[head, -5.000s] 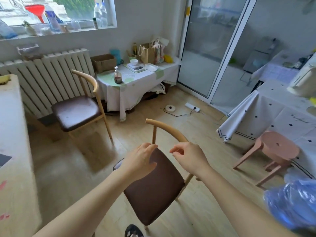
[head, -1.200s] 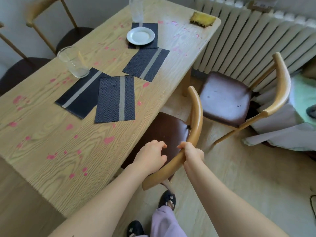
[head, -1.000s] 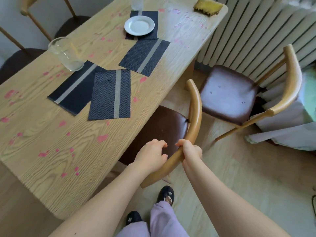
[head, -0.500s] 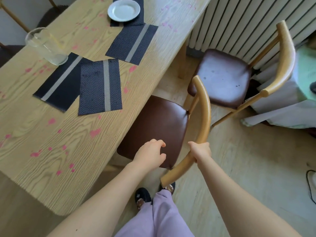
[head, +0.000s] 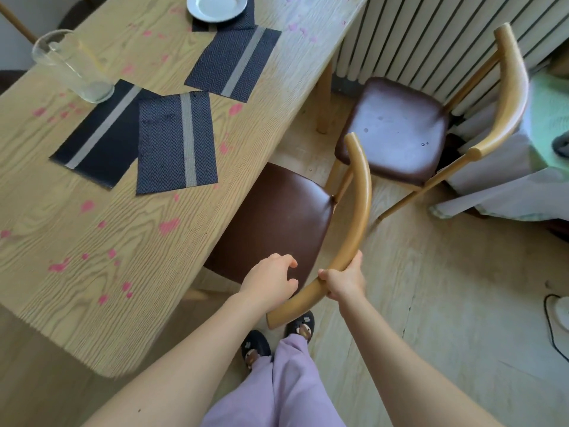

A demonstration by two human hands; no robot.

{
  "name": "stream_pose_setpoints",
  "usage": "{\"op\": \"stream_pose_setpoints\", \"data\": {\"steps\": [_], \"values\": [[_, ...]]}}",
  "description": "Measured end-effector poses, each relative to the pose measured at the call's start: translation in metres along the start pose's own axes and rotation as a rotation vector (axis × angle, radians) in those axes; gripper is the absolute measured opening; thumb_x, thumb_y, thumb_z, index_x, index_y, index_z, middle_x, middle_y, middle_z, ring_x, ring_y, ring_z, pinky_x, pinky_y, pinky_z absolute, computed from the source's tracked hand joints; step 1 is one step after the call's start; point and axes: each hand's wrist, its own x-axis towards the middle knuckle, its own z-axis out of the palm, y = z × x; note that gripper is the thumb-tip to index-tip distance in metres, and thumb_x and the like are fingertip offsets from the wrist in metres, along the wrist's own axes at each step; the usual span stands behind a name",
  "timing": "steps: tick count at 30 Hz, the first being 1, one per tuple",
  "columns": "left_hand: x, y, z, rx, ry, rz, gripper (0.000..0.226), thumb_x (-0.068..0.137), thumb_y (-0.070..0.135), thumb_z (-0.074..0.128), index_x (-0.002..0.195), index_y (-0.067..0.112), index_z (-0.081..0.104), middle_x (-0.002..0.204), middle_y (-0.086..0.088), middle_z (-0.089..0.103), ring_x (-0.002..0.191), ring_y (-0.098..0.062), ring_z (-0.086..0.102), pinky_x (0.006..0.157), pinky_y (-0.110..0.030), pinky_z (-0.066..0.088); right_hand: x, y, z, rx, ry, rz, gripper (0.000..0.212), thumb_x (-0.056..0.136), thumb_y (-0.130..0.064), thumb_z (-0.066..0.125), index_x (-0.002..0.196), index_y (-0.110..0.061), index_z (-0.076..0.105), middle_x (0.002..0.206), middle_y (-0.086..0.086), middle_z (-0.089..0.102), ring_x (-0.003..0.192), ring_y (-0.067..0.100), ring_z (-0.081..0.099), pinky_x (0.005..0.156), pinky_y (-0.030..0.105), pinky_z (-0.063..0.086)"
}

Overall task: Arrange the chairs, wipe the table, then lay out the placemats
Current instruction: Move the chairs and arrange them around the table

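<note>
Head view: the person's right grip (head: pixel 344 282) is closed round the curved wooden backrest (head: pixel 357 211) of the near chair (head: pixel 277 217), low on the curve. The left grip (head: pixel 269 283) hovers over the seat's rear edge, fingers loosely curled with nothing between them. The chair's brown seat sits partly under the bench's (head: pixel 92 272) long edge on the person's side. A second chair (head: pixel 397 127) stands near the far end of that same edge, apart from the bench and just beside the radiator (head: pixel 415 35). The bench is spotted with pink stains (head: pixel 168 225). Mid-bench the nearest placemat (head: pixel 177 140) overlaps a second placemat (head: pixel 101 134). A third placemat (head: pixel 234 61) lies beyond them, and a fourth placemat (head: pixel 221 24) lies under a white plate (head: pixel 217 6). A glass (head: pixel 74 69) stands at the second placemat's far corner
</note>
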Motion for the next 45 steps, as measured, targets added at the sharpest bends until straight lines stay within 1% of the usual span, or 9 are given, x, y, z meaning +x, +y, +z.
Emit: {"op": "stream_pose_setpoints", "data": {"steps": [7, 11, 16, 20, 24, 33, 37, 40, 45], "values": [[-0.013, -0.024, -0.009, 0.013, 0.044, -0.049, 0.038, 0.090, 0.031, 0.053, 0.128, 0.026, 0.050, 0.128, 0.001, 0.053, 0.109, -0.017, 0.054, 0.086, -0.031, 0.048, -0.010, -0.021, 0.039, 0.012, -0.085, -0.049, 0.097, 0.084, -0.022, 0.070, 0.152, -0.027, 0.000, 0.125, 0.015, 0.057, 0.110, 0.035, 0.058, 0.092, 0.048, 0.053], [-0.014, -0.030, -0.016, 0.028, 0.095, -0.051, 0.039, 0.091, 0.028, 0.053, 0.129, 0.023, 0.049, 0.129, 0.000, 0.051, 0.110, -0.017, 0.053, 0.083, -0.029, 0.045, -0.028, -0.021, 0.071, 0.013, -0.139, -0.068, 0.102, 0.085, -0.026, 0.070, 0.153, -0.024, -0.006, 0.118, 0.014, 0.058, 0.100, 0.030, 0.061, 0.088, 0.043, 0.055], [-0.019, -0.038, -0.023, 0.031, 0.128, -0.047, 0.040, 0.091, 0.026, 0.052, 0.131, 0.022, 0.048, 0.130, -0.001, 0.050, 0.110, -0.019, 0.052, 0.088, -0.034, 0.048, -0.033, -0.020, 0.079, 0.017, -0.137, -0.107, 0.093, 0.086, -0.036, 0.067, 0.152, -0.027, 0.002, 0.120, 0.012, 0.059, 0.104, 0.033, 0.063, 0.088, 0.047, 0.055], [-0.023, -0.048, -0.027, 0.015, 0.129, -0.064, 0.040, 0.091, 0.027, 0.052, 0.130, 0.024, 0.048, 0.130, 0.000, 0.051, 0.112, -0.019, 0.053, 0.088, -0.034, 0.046, -0.025, -0.032, 0.063, -0.061, -0.102, -0.158, 0.103, 0.086, -0.036, 0.066, 0.151, -0.036, -0.014, 0.109, 0.010, 0.058, 0.093, 0.032, 0.067, 0.088, 0.046, 0.055], [-0.026, -0.056, -0.030, 0.005, 0.155, -0.076, 0.039, 0.091, 0.027, 0.052, 0.129, 0.024, 0.049, 0.130, 0.002, 0.051, 0.111, -0.018, 0.054, 0.087, -0.032, 0.045, -0.028, -0.040, 0.067, -0.146, -0.097, -0.145, 0.105, 0.087, -0.030, 0.065, 0.149, -0.032, -0.021, 0.122, 0.017, 0.057, 0.103, 0.036, 0.063, 0.090, 0.046, 0.054], [-0.027, -0.066, -0.049, 0.003, 0.172, -0.056, 0.040, 0.091, 0.026, 0.053, 0.131, 0.023, 0.049, 0.132, 0.001, 0.050, 0.117, -0.018, 0.051, 0.097, -0.035, 0.045, -0.034, -0.050, 0.096, -0.126, -0.153, -0.161, 0.108, 0.089, -0.033, 0.065, 0.147, -0.032, -0.026, 0.124, 0.019, 0.057, 0.107, 0.035, 0.062, 0.093, 0.046, 0.052], [-0.030, -0.067, -0.055, 0.000, 0.173, -0.039, 0.039, 0.091, 0.026, 0.052, 0.130, 0.024, 0.049, 0.132, 0.003, 0.050, 0.117, -0.017, 0.050, 0.096, -0.034, 0.045, -0.032, -0.052, 0.094, -0.144, -0.170, -0.153, 0.108, 0.089, -0.036, 0.065, 0.146, -0.035, -0.027, 0.121, 0.016, 0.056, 0.096, 0.031, 0.065, 0.086, 0.045, 0.056], [-0.033, -0.065, -0.060, -0.006, 0.192, -0.022, 0.038, 0.092, 0.027, 0.052, 0.129, 0.025, 0.049, 0.132, 0.004, 0.050, 0.115, -0.016, 0.052, 0.092, -0.032, 0.047, -0.030, -0.050, 0.083, -0.201, -0.201, -0.182, 0.105, 0.089, -0.044, 0.063, 0.147, -0.037, -0.024, 0.115, 0.010, 0.056, 0.086, 0.026, 0.067, 0.080, 0.043, 0.059], [-0.039, -0.053, -0.071, -0.001, 0.195, 0.022, 0.038, 0.091, 0.025, 0.051, 0.129, 0.023, 0.050, 0.131, 0.002, 0.050, 0.116, -0.018, 0.052, 0.094, -0.035, 0.045, -0.036, -0.049, 0.047, -0.383, -0.151, -0.307, 0.078, 0.093, -0.050, 0.052, 0.154, -0.030, 0.007, 0.148, 0.005, 0.045, 0.124, 0.028, 0.053, 0.093, 0.036, 0.047]]}}
